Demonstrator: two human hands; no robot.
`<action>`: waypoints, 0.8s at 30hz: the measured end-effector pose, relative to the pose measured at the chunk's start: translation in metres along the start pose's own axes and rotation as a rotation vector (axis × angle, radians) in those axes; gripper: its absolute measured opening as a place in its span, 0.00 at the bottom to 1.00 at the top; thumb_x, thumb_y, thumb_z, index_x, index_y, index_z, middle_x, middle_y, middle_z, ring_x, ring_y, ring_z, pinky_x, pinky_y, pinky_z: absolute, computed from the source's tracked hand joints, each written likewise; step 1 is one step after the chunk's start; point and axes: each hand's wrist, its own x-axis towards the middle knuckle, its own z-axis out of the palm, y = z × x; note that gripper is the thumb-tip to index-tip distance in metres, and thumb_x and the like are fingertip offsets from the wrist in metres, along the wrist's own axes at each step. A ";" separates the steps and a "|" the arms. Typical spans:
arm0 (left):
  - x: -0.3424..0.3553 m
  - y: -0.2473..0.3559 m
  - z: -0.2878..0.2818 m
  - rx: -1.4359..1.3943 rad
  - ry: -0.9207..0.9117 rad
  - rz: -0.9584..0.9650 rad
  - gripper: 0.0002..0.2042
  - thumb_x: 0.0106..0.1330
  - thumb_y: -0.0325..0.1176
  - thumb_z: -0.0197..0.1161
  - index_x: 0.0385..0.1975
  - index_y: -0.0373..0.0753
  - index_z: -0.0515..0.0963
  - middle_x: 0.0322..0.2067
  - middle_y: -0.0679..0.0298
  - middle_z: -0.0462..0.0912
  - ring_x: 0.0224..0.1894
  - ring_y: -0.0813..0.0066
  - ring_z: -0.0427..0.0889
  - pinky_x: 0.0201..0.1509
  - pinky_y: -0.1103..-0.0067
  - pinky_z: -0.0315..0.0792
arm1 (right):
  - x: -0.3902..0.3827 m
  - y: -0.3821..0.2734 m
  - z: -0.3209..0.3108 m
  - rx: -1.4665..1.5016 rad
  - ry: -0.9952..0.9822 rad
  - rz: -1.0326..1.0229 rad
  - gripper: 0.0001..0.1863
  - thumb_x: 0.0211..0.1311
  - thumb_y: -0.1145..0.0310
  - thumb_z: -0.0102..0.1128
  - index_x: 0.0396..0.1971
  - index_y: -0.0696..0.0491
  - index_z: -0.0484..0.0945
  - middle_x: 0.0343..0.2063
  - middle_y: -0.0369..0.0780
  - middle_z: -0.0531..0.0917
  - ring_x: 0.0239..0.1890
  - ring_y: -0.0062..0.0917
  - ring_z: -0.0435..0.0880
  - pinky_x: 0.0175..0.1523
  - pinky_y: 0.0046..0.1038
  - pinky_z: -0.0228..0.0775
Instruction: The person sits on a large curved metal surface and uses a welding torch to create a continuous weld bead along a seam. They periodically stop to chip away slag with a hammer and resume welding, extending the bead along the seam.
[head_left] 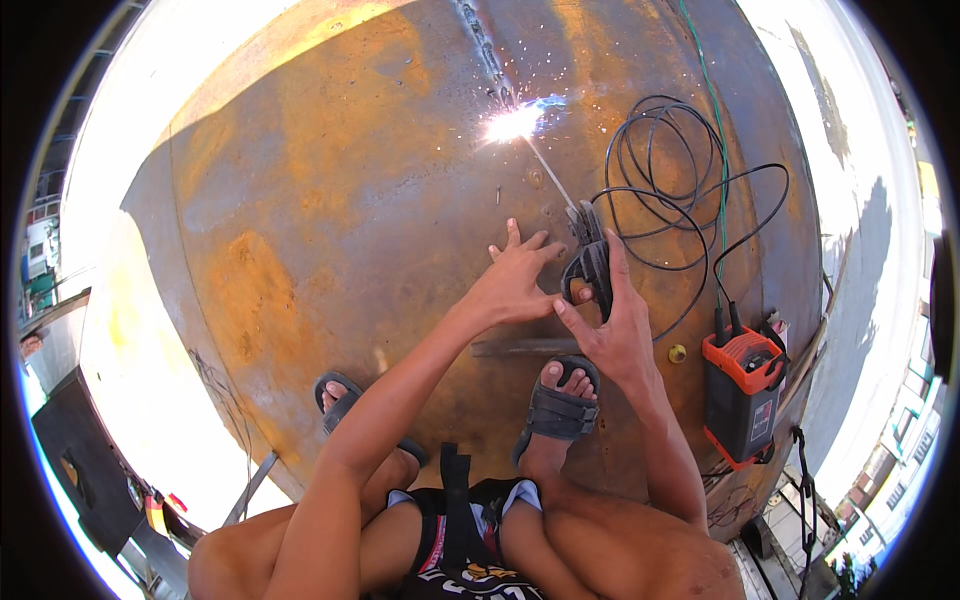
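Rusty steel plate (330, 230) carries the spread left hand (515, 280), pressed flat, likely for balance. The right hand (610, 330) is closed around the electrode holder (590, 262), its rod (550, 170) sparking toward 11 o'clock at the weld seam (485, 50).

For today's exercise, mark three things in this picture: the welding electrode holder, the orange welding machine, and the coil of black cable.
Electrode holder (590, 262), head view: on its black handle, in the right hand.
Orange welding machine (742, 400), head view: on its dark front face.
Coil of black cable (660, 160), head view: on a loop of the coil.

arms bare, no sleeves/gloves | left hand (512, 280) & right hand (615, 335) bare | blk shorts (465, 545) w/ white+orange print | dark strap sandals (560, 405), both feet
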 end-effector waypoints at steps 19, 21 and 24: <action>0.001 -0.001 0.001 0.008 0.003 -0.012 0.53 0.56 0.73 0.71 0.74 0.36 0.71 0.78 0.42 0.62 0.81 0.19 0.40 0.73 0.22 0.47 | 0.000 0.001 0.000 -0.015 0.011 0.001 0.55 0.62 0.57 0.77 0.82 0.55 0.52 0.61 0.60 0.81 0.60 0.55 0.85 0.63 0.45 0.78; 0.002 0.000 0.000 0.019 -0.001 -0.019 0.53 0.56 0.71 0.72 0.74 0.38 0.71 0.78 0.41 0.62 0.81 0.22 0.41 0.73 0.23 0.48 | -0.001 0.005 0.003 -0.012 0.051 -0.035 0.56 0.61 0.57 0.78 0.82 0.57 0.52 0.62 0.61 0.80 0.60 0.55 0.85 0.63 0.44 0.78; 0.002 0.001 0.000 0.005 -0.010 -0.029 0.53 0.55 0.69 0.74 0.74 0.36 0.70 0.78 0.40 0.62 0.82 0.23 0.41 0.74 0.25 0.47 | -0.005 0.010 0.006 0.000 0.090 -0.064 0.56 0.60 0.56 0.79 0.81 0.57 0.53 0.61 0.61 0.80 0.60 0.53 0.86 0.62 0.44 0.79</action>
